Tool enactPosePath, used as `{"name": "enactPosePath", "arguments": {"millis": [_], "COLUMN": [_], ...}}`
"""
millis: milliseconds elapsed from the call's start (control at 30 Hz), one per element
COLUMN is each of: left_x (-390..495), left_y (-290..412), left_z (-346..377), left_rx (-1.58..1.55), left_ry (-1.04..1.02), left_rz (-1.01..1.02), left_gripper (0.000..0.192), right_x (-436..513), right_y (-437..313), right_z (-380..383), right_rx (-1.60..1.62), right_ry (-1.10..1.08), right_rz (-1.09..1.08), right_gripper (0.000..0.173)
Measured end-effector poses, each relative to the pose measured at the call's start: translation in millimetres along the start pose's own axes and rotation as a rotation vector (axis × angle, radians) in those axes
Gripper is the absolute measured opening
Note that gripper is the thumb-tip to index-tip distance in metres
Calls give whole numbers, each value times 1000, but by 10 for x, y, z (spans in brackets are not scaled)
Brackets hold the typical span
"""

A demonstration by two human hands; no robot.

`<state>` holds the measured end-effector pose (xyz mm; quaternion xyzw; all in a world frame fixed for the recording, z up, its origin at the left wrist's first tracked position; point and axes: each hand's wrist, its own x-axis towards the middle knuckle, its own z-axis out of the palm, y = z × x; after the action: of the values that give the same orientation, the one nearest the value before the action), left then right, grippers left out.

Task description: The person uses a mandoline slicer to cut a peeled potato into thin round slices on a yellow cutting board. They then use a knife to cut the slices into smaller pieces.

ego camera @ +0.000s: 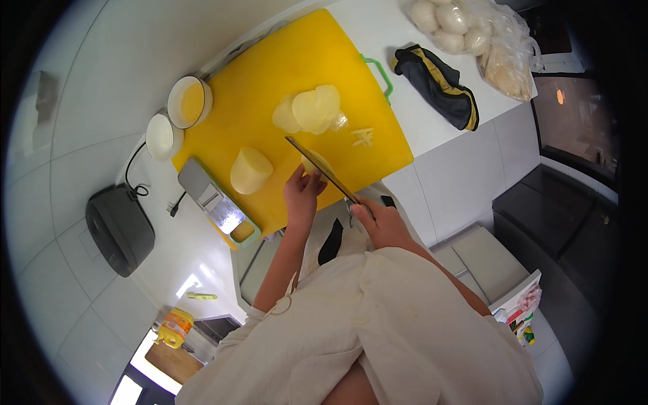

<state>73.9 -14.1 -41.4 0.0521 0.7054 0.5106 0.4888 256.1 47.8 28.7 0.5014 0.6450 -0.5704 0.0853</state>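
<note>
My right hand (pixel 380 221) grips the handle of a kitchen knife (pixel 338 183), its blade slanting up and left over a pale potato slice (pixel 324 160). My left hand (pixel 302 195) holds that slice against the cutting board with its fingertips, close beside the blade. Whether several slices are stacked there, I cannot tell. Beyond the knife tip lies an overlapping pile of thin potato slices (pixel 311 107). A few thin potato strips (pixel 362 135) lie to its right. A peeled, cut potato (pixel 251 171) stands left of my left hand. All rest on a yellow cutting board (pixel 314 45) with a green handle.
A mandoline slicer (pixel 206 195) lies over the board's left edge. Two white bowls, one (pixel 205 114) and another (pixel 164 137), stand by the wall near a black appliance (pixel 120 230). At right are a dark cloth item (pixel 435 91) with yellow trim and bagged round white items (pixel 450 23).
</note>
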Motion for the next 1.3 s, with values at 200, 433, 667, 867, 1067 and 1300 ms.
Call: {"name": "enactPosePath", "arguments": {"millis": [200,433,667,867,1067,1300], "left_x": [13,-18,-133,-242,-239,-232], "left_y": [12,-34,-54,-76,-128,-174], "left_z": [-5,0,-31,-142,-189,-180], "left_rx": [35,0,-41,3,59,47], "left_ry": [19,30,42,129,156,147], "left_rz": [-22,-47,-45,-43,-39,-24], "left_gripper": [30,30,28,31,32,28], "right_x": [243,177,46,34,99,96], "right_y": [79,53,48,89,159,123], "right_z": [71,37,3,83,194,232], "right_rx": [64,44,1,5,32,58], "right_ry": [-29,-65,-95,-134,-138,-72], "right_rz": [-36,23,29,-19,-8,-97], "right_gripper": [70,69,70,71,68,63]}}
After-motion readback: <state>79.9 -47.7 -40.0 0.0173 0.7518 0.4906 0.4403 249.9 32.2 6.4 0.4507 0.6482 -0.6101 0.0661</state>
